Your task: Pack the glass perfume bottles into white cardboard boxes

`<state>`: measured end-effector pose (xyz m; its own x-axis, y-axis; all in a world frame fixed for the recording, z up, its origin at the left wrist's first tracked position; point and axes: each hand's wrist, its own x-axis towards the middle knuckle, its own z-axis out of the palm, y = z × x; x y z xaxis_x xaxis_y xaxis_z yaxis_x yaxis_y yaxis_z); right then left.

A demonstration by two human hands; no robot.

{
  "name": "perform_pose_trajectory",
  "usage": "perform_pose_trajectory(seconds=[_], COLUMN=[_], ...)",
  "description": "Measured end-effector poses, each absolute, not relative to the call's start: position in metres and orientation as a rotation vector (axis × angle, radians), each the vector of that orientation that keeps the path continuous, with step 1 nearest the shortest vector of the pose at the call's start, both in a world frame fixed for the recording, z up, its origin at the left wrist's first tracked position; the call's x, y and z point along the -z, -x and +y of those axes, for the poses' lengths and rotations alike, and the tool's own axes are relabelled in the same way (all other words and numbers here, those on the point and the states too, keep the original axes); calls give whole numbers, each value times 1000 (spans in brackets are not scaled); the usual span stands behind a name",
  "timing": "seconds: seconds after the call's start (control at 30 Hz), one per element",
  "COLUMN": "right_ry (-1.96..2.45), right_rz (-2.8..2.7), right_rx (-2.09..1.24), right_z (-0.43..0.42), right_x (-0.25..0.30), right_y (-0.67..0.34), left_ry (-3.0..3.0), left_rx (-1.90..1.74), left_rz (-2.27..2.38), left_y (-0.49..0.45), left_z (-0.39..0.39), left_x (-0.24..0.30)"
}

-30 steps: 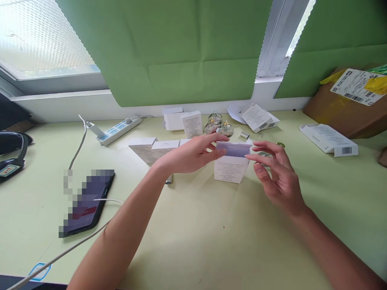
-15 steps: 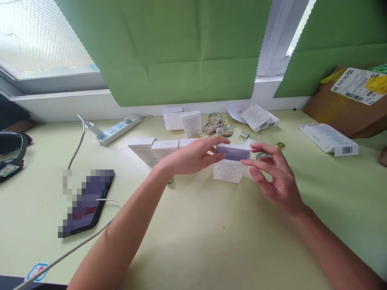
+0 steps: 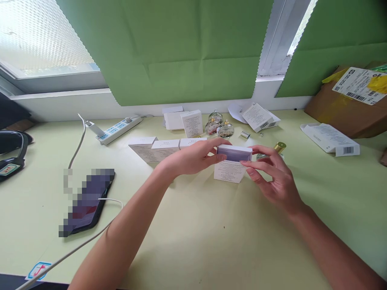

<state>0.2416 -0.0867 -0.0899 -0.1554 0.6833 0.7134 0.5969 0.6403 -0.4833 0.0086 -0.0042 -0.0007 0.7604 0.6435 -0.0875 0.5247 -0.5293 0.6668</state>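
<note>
Change: the right hand [image 3: 273,177] has closed in on the small white box [image 3: 231,164] since a second ago; the box top now looks nearly flat
Left hand [image 3: 193,157]: fingers pinch the box's left top edge
Right hand: fingertips touch the right top corner, loosely curled, not clamped
Box: upright at table centre, near a row of white cartons [image 3: 163,148] to its left
Behind: glass bottles [image 3: 218,125], a gold-capped bottle [image 3: 278,148] just right
Open room: bare table [image 3: 211,233] on the near side; phone [image 3: 87,201] well apart, left

bright daylight via window [image 3: 45,40] top-left | soft shadows under arms | pic sharp, phone [image 3: 86,201] pixelated | wide-angle edge warp
</note>
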Motion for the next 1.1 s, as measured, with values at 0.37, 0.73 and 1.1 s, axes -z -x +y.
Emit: perform_pose_trajectory(seconds=[0.37,0.73,1.1], right_ry=[1074,1063,1062], right_rz=[-1827,-1814,-1805], right_rx=[-72,-72,-33], right_z=[-88,-87,-88], right_x=[89,89,88], right_y=[-238,-237,-234], left_ry=[-2275,-2348,-2317], left_rx=[-138,-259,-186], left_rz=[899,823,833], left_y=[-7,-9,-10], left_z=[-8,-11,-10], left_x=[-2,-2,-1])
